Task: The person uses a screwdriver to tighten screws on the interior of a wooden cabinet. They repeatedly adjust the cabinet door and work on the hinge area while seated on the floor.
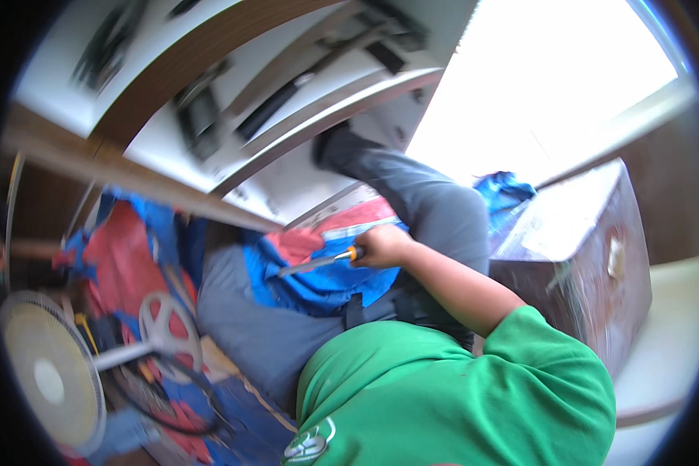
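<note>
My right hand (384, 247) reaches forward from a green sleeve, its fingers closed round the orange-and-black handle of a slim hand tool with a long metal blade (312, 266). The blade points left, over a blue and red cloth (291, 293) that lies across my lap. Blur keeps me from telling whether it is a chisel, a file or a screwdriver. Whether its tip touches the cloth is also unclear. My left hand is out of view.
A wooden bar (147, 182) crosses in front of me on the left. Several blurred tools, one a dark-handled hammer-like tool (276, 101), lie on a white surface beyond. A fan (50, 380) stands at lower left. At right is a brown box (598, 299).
</note>
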Motion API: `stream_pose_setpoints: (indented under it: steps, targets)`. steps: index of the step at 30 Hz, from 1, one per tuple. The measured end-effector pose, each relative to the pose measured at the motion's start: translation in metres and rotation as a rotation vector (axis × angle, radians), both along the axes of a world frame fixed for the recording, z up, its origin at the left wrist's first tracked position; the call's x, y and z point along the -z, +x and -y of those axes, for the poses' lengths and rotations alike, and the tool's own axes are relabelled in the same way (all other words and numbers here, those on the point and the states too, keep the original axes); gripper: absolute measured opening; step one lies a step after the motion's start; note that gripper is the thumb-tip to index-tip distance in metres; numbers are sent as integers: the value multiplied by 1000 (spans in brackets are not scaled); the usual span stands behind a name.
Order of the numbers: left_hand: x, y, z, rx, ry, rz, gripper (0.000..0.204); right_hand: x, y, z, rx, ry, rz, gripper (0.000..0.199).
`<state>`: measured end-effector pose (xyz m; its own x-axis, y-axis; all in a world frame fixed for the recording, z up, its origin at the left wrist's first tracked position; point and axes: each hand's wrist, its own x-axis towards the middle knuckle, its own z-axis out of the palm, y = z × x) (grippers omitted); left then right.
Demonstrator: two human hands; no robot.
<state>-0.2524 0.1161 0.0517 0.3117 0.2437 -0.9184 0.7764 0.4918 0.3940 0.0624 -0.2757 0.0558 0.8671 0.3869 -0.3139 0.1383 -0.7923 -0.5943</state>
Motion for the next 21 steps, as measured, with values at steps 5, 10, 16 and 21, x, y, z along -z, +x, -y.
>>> stream_pose_setpoints:
  steps: [5, 10, 16, 21]
  targets:
    - [-5, 51, -26, 78, 130, 124, 63, 0, 0, 1, 0, 24, -6, 37]
    - [21, 141, -95, 74, 306, 310, 63, -6, 1, 3, 10, 2, -40, 38]
    - [15, 222, -94, 156, 725, 448, 57, -4, 1, 7, -15, -17, -43, 39]
    - [-77, 281, -24, 555, 842, 919, 37, 1, 4, 4, -26, -19, -74, 40]
